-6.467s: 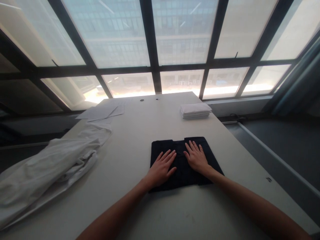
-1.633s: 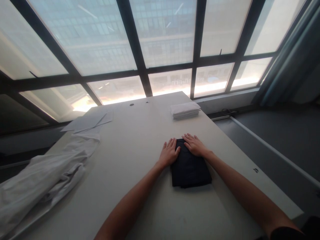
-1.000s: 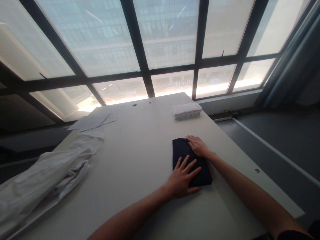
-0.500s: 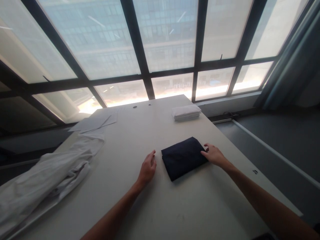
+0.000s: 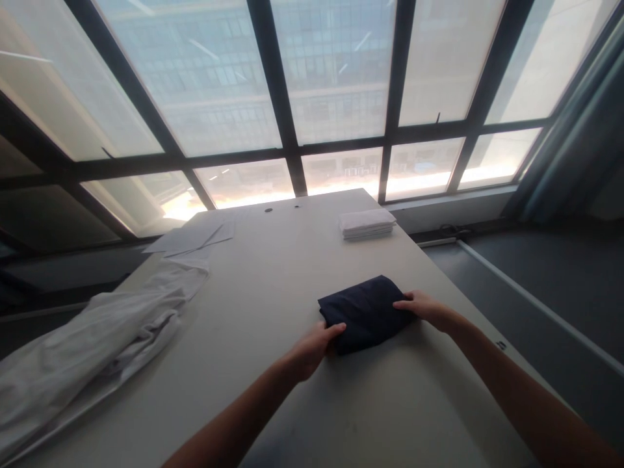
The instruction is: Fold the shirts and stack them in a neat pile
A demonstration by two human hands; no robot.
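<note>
A folded dark navy cloth (image 5: 365,309), flat and roughly rectangular, is between my hands over the white table (image 5: 273,273). My left hand (image 5: 314,348) grips its near left corner, thumb on top and fingers underneath. On the right edge, my right hand (image 5: 426,311) is closed the same way, its thumb pressed on the upper face. The fingers under the cloth are hidden. Whether the cloth's underside still touches the table I cannot tell.
A neat stack of folded white cloths (image 5: 367,224) lies near the table's far right edge. Crumpled white fabric (image 5: 112,331) spreads along the left side, with paper sheets (image 5: 190,238) beyond it. Windows (image 5: 336,78) rise behind; a curtain (image 5: 570,123) hangs at right.
My left hand has moved right from beside the navy cloth and taken hold of its near left corner. My right hand has tightened on the right edge, and the cloth now bends slightly.
</note>
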